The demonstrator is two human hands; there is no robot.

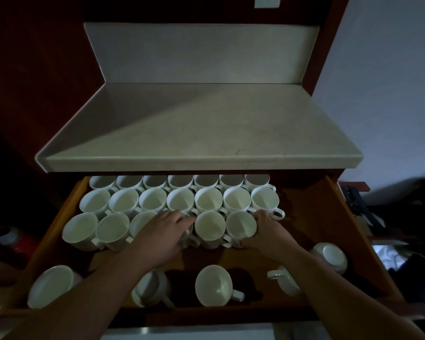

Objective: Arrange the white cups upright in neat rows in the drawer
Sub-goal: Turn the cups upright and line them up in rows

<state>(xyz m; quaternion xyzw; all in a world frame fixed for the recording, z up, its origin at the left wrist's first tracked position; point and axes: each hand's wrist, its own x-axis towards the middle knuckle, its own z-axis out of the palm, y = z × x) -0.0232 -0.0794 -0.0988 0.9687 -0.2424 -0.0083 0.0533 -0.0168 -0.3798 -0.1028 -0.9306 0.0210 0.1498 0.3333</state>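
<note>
Drawer (314, 227): pulled open under the stone countertop (194, 133), with two full rows of upright white cups (180, 200) at the back (the rearmost half hidden by the counter edge).
Step in hand: squaring up the third row, as I judge it.
Left hand (165, 238): fingers curled down over the rim of the fourth cup (191, 238), which is mostly hidden under them.
Right hand (265, 230): wrapped round the right side of the end cup (241, 227), thumb at its near edge.
Third row: six cups standing, touching side by side; room for one more at the right.
Loose cups: five near the front, among them a cup on its side (214, 284) and an overturned cup (331, 257).
Next move: probably let go, pick up a loose cup, turn it mouth-up and seat it beside the end cup, handle aligned with the others.
</note>
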